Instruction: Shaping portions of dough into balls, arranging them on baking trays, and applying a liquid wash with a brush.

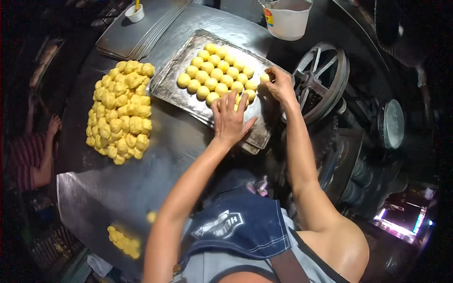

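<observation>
Rows of smooth yellow dough balls (216, 74) sit close together on a worn metal baking tray (172, 94), which lies on top of other trays. My left hand (229, 118) reaches over the near side of the rows, its fingers spread and touching the balls there; yellow dough shows between the fingers. At the tray's right edge, my right hand (281, 86) pinches a single dough ball (264, 77) between thumb and fingers, a little apart from the rows. Left of the tray, a large heap of rougher yellow dough lumps (118, 111) rests on the metal table (174, 141).
Stacked flat trays (137, 35) at the far left carry a small white cup (135, 14). A white bucket (289, 21) stands at the far right. A spoked metal wheel (318, 78) is close beside my right arm. More dough (123, 242) lies near left; another person's arm (47, 151) shows beyond.
</observation>
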A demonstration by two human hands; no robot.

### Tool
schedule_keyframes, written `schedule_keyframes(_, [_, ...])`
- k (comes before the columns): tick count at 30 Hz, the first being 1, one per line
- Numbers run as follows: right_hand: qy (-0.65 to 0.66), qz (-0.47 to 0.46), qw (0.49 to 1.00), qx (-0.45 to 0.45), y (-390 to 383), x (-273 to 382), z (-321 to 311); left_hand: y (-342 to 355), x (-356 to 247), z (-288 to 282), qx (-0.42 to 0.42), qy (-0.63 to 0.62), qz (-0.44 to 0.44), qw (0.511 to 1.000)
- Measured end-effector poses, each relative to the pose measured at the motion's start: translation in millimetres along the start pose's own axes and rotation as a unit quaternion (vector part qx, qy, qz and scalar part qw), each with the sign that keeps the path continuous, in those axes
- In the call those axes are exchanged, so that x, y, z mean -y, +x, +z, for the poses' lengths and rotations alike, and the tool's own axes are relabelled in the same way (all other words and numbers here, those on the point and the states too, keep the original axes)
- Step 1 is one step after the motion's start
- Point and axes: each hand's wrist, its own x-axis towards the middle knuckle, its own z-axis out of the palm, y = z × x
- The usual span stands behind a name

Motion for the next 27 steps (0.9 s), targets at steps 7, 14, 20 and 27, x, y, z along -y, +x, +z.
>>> schedule_keyframes(7, [0.013,-0.008,0.998,0.065,23.8,-11.4,27.5,54.2,13.4,69.1,0.031,0.063,-0.118,0.991])
schedule_keyframes(14, [-0.069,-0.127,0.987,-0.068,24.0,-27.3,45.5,48.6,9.2,39.5,0.070,0.013,-0.101,0.992])
schedule_keyframes(20, [-0.179,-0.135,0.973,0.052,16.0,-9.4,86.3,18.7,23.2,42.6,0.122,0.081,-0.179,0.973])
schedule_keyframes(27, [-0.206,-0.143,0.968,-0.015,33.3,15.8,82.9,3.6,18.0,24.9,0.054,0.023,-0.253,0.966])
